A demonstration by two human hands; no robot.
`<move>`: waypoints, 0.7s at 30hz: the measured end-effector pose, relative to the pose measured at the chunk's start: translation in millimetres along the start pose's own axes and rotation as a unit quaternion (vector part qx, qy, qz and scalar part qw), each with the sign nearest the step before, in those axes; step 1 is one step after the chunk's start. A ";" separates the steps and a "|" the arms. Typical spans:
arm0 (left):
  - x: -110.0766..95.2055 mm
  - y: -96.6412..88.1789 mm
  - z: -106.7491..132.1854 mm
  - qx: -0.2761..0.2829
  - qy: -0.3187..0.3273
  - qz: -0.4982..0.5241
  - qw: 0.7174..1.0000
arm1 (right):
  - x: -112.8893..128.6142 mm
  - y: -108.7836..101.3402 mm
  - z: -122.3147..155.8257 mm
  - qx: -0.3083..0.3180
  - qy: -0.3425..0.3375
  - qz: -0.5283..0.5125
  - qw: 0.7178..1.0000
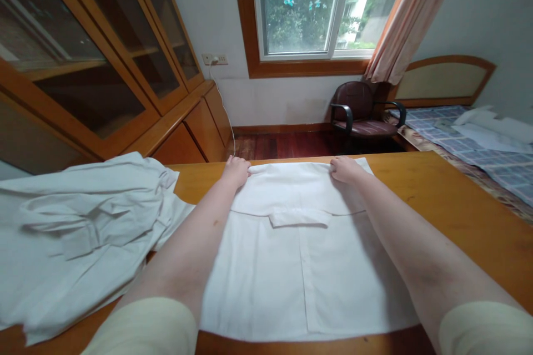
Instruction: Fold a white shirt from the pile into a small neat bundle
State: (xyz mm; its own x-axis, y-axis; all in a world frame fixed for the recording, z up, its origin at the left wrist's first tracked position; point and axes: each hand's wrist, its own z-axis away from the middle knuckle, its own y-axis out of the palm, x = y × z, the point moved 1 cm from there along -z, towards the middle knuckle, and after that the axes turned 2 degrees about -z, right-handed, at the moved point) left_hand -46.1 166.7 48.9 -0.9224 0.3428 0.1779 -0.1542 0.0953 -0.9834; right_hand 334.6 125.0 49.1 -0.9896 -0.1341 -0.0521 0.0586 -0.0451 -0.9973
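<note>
A white coat [266, 266] lies on the wooden table with its back side up, showing a short belt strip and a long centre seam. At its far edge, my left hand [237, 171] pinches the cloth near the left corner. My right hand [345, 170] is closed on the same edge towards the right corner, and a small flap of white cloth sticks out just beyond it. Both arms stretch forward over the coat's sides. The fingertips are partly hidden by the hands and cloth.
Another white garment [91, 222] lies crumpled on the table's left side. The wooden table [453, 233] ends at a far edge just past my hands. Beyond it are a glass-door cabinet [166, 83], an armchair [358, 105], and a bed [470, 138] on the right.
</note>
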 end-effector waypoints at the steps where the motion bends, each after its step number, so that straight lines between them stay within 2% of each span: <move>1: -2.1 -1.3 2.1 -0.008 -0.001 0.002 1.000 | 3.5 -1.8 1.8 -0.003 0.007 0.001 1.000; 4: -7.3 -5.0 10.3 -0.036 -0.025 0.005 0.999 | 11.4 -8.3 7.2 -0.026 0.031 0.010 0.999; 7: -9.4 -13.4 18.1 -0.072 -0.062 0.005 0.996 | 15.3 -21.5 12.1 -0.081 0.043 0.036 0.995; 10: -7.5 -31.7 25.0 -0.133 -0.090 0.025 0.987 | 15.0 -41.6 17.6 -0.132 0.042 0.061 0.988; 13: -3.0 -56.9 36.4 -0.194 -0.092 0.054 0.975 | 10.5 -63.4 27.0 -0.192 0.046 0.058 0.979; 17: -1.7 -85.3 69.6 -0.236 -0.066 0.059 0.968 | 3.3 -81.0 53.3 -0.270 0.040 0.032 0.962; 21: -13.4 -92.3 118.3 -0.205 -0.044 0.042 0.977 | 1.4 -81.1 94.4 -0.265 0.034 0.020 0.963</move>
State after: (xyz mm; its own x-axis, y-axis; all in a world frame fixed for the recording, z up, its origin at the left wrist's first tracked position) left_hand -61.5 42.8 133.2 -0.9553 0.2858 0.0756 0.0614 0.4421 -0.8948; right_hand 340.8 35.0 134.8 -0.9953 -0.0584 -0.0768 0.0402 0.4728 -0.8803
